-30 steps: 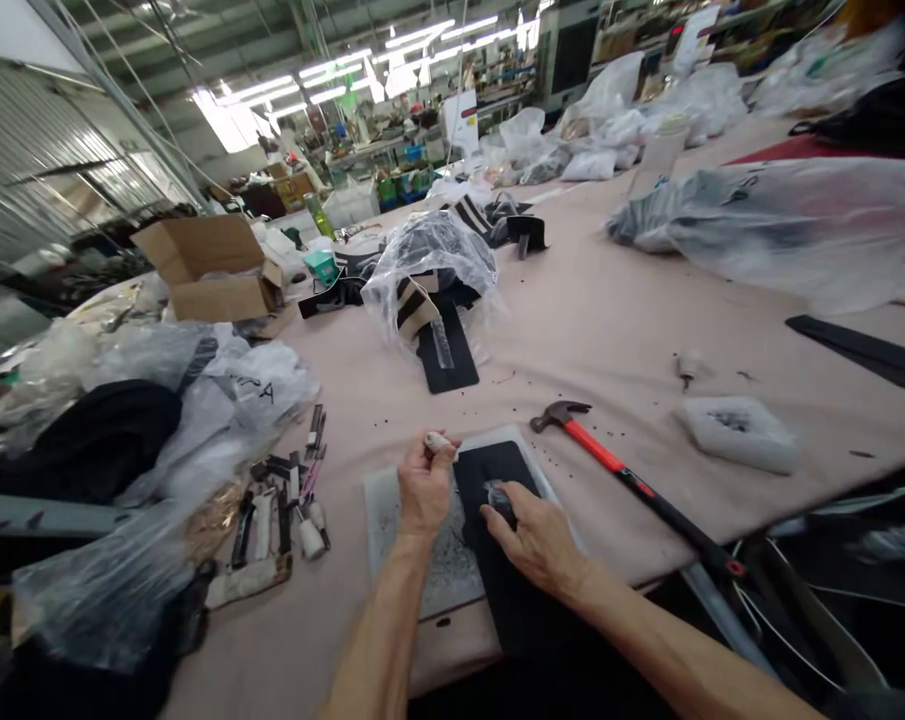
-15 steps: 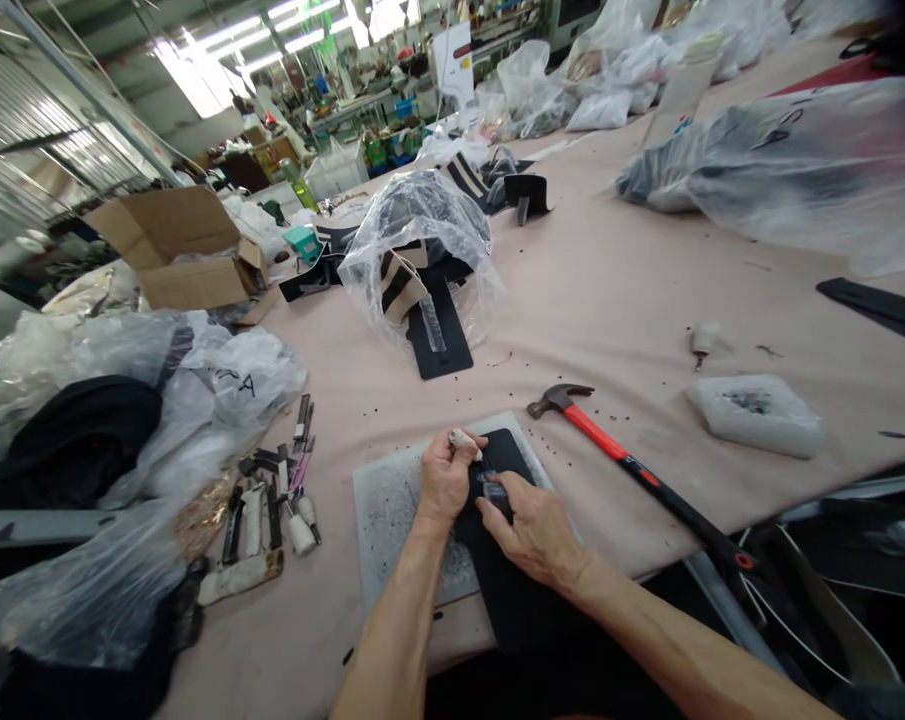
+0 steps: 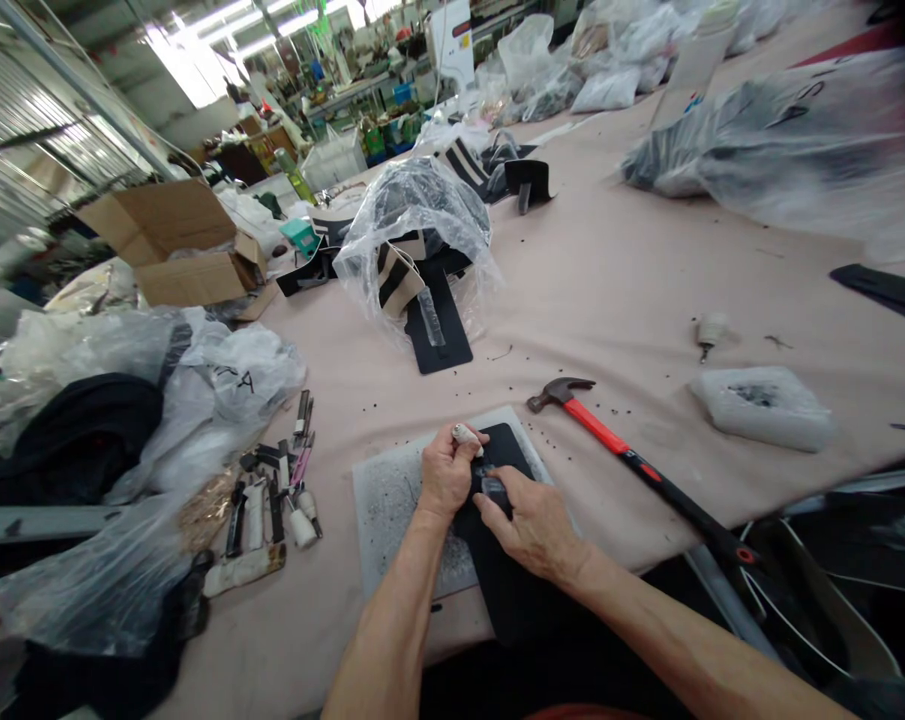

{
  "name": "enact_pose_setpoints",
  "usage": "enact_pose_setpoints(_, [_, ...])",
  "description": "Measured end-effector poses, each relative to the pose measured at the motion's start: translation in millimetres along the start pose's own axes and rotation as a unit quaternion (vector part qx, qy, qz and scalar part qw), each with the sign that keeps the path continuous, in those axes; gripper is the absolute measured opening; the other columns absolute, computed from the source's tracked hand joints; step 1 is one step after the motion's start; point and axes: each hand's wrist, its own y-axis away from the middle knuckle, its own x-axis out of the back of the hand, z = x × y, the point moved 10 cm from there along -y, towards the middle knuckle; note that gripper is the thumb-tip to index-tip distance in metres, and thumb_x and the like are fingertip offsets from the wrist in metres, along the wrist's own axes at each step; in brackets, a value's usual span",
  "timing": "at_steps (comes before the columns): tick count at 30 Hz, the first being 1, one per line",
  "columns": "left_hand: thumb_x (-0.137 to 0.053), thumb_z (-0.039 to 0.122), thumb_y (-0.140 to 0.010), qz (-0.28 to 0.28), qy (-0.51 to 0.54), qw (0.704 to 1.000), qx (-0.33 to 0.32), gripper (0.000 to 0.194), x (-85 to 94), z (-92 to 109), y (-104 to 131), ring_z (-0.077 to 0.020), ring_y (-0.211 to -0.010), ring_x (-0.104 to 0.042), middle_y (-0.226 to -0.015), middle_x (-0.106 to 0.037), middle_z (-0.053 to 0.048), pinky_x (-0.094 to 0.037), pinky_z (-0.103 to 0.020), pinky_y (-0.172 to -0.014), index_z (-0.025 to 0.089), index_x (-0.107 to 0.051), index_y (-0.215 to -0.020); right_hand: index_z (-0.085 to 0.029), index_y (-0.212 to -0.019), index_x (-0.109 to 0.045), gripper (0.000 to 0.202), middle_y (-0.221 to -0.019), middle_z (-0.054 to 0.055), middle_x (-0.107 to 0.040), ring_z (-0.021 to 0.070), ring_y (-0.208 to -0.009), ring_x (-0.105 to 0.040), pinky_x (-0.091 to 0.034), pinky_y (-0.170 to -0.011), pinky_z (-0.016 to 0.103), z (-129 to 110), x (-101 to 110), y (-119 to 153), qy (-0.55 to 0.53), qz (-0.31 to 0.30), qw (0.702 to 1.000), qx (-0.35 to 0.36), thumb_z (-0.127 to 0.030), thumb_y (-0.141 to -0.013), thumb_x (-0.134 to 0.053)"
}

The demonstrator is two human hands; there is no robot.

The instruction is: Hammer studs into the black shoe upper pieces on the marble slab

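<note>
A flat black piece (image 3: 504,580) lies partly over a grey speckled board (image 3: 388,500) at the table's near edge. My left hand (image 3: 446,470) is closed on a white-wrapped tool (image 3: 467,437), held over the upper part of the black piece. Just to its right, my right hand (image 3: 531,515) pinches a small clear plastic strip (image 3: 491,484) on the black piece. The tool's lower tip is too small to make out. A claw hammer (image 3: 602,435) with a red and black handle lies right of the board.
Hand tools (image 3: 272,500) lie left of the board. A plastic bag (image 3: 414,220) with striped and black pieces is beyond it. On the right are a small tray (image 3: 763,408) and a white-wrapped tool (image 3: 712,330). A cardboard box (image 3: 189,250) and plastic bags (image 3: 227,385) stand left.
The view has shifted slightly. Both hands keep almost the same place and grip on the black piece.
</note>
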Motion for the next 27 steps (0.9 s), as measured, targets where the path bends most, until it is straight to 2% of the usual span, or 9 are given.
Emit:
enact_pose_setpoints(4, [-0.059,0.019,-0.085,-0.033,-0.023,0.999,-0.036,0.006,-5.4,5.9,2.7,-0.0187,-0.082,-0.07,-0.087,-0.075,-0.004,-0.052,-0.027,-0.076,0.019,-0.064,-0.089,-0.018,-0.116,-0.06,0.031,-0.103,0.008,-0.07,0.0209,-0.089,-0.068,-0.05,-0.077,0.031,13.3,19.7,-7.1,-0.06,-0.034,0.998,-0.01,-0.038,-0.099,-0.042])
enact_pose_setpoints(8, [-0.058,0.013,-0.085,-0.029,-0.04,0.996,-0.073,0.01,-5.6,13.8,9.6,-0.0189,-0.086,-0.071,-0.089,-0.075,-0.004,-0.053,-0.028,-0.081,0.019,-0.065,-0.09,-0.014,-0.111,-0.061,0.031,-0.106,0.016,-0.065,0.0281,-0.098,-0.062,-0.048,-0.084,0.039,75.1,83.1,-12.7,0.113,0.038,0.99,-0.08,-0.036,-0.095,-0.046])
enact_pose_setpoints(11, [-0.059,0.012,-0.085,-0.024,-0.041,0.996,-0.077,0.011,-6.1,11.9,11.7,-0.0191,-0.088,-0.071,-0.09,-0.075,-0.004,-0.053,-0.028,-0.083,0.019,-0.066,-0.09,-0.014,-0.095,-0.06,0.019,-0.094,0.017,-0.062,0.0319,-0.093,-0.06,-0.046,-0.081,0.042,127.6,101.2,-5.0,0.218,-0.039,0.964,-0.148,-0.029,-0.086,-0.053])
enact_pose_setpoints(15, [-0.061,0.011,-0.085,-0.003,-0.047,0.997,-0.066,0.01,-5.4,6.4,11.7,-0.0189,-0.086,-0.071,-0.087,-0.074,-0.002,-0.052,-0.027,-0.079,0.019,-0.066,-0.088,-0.02,-0.074,-0.05,0.009,-0.07,0.005,-0.055,0.0201,-0.066,-0.056,-0.045,-0.063,0.032,165.1,86.4,26.2,-0.022,-0.155,0.931,-0.329,-0.023,-0.08,-0.056])
enact_pose_setpoints(18, [-0.062,0.011,-0.085,0.012,-0.064,0.995,-0.069,0.01,-4.9,6.5,13.2,-0.0185,-0.083,-0.07,-0.085,-0.074,-0.002,-0.05,-0.026,-0.077,0.02,-0.066,-0.086,-0.021,-0.074,-0.047,0.009,-0.063,-0.001,-0.048,0.0117,-0.048,-0.044,-0.038,-0.047,0.024,141.6,64.8,42.3,-0.232,-0.207,0.851,-0.424,-0.025,-0.078,-0.054])
enact_pose_setpoints(20, [-0.062,0.01,-0.085,0.014,-0.075,0.994,-0.078,0.011,-5.3,8.2,14.6,-0.0181,-0.082,-0.069,-0.085,-0.074,-0.002,-0.05,-0.026,-0.076,0.02,-0.067,-0.085,-0.021,-0.079,-0.047,0.012,-0.06,-0.005,-0.042,0.0089,-0.042,-0.034,-0.029,-0.04,0.021,118.6,67.2,40.0,-0.304,-0.183,0.817,-0.454,-0.032,-0.083,-0.051])
enact_pose_setpoints(22, [-0.062,0.009,-0.085,0.01,-0.074,0.993,-0.086,0.012,-6.1,9.4,15.5,-0.0178,-0.081,-0.069,-0.085,-0.074,-0.002,-0.05,-0.026,-0.076,0.02,-0.067,-0.086,-0.022,-0.082,-0.048,0.024,-0.058,-0.006,-0.038,0.0094,-0.041,-0.032,-0.025,-0.038,0.021,96.1,89.7,21.8,-0.272,-0.125,0.862,-0.408,-0.044,-0.09,-0.045])
enact_pose_setpoints(25, [-0.063,0.01,-0.085,0.002,-0.069,0.993,-0.093,0.012,-6.7,10.6,15.5,-0.0176,-0.082,-0.069,-0.087,-0.074,-0.002,-0.05,-0.026,-0.078,0.02,-0.069,-0.088,-0.022,-0.08,-0.051,0.039,-0.057,-0.003,-0.045,0.0127,-0.047,-0.041,-0.03,-0.046,0.025,45.4,139.5,-14.4,-0.085,-0.017,0.978,-0.19,-0.056,-0.094,-0.039])
enact_pose_setpoints(27, [-0.064,0.012,-0.085,0.001,-0.073,0.993,-0.097,0.01,-6.1,11.9,15.5,-0.0178,-0.082,-0.069,-0.088,-0.074,-0.002,-0.05,-0.026,-0.078,0.02,-0.069,-0.089,-0.022,-0.076,-0.05,0.043,-0.056,0.0,-0.049,0.0135,-0.048,-0.043,-0.029,-0.049,0.027,12.7,152.0,-22.5,0.04,0.014,0.998,-0.055,-0.056,-0.097,-0.035])
